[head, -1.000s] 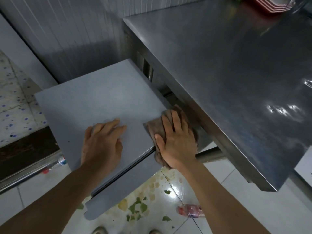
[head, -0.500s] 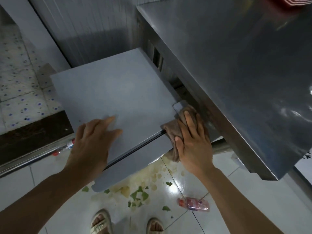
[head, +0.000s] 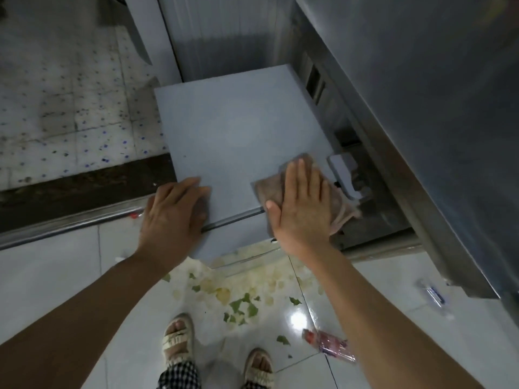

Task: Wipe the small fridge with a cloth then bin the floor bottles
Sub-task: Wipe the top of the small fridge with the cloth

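Since a second ago the cloth (head: 341, 209) has slid from the fridge's right edge back onto its top.
Left hand (head: 174, 211) rests flat, fingers straight, steadying the small fridge (head: 238, 127); right hand (head: 303, 206) presses the soft, limp cloth flat-palmed at the front-right corner. The light plastic bottle (head: 328, 343) lies on the floor, cap pointing left, best taken round its middle.

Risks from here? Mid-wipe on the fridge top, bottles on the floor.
1. Leaf scraps and a wet-looking smear lie on the glossy tiles just ahead of the sandals: possible slip.
2. Cloth overhangs the fridge's right edge under the right hand; it may snag there.
3. Bottle lies near the right foot: trip hazard.
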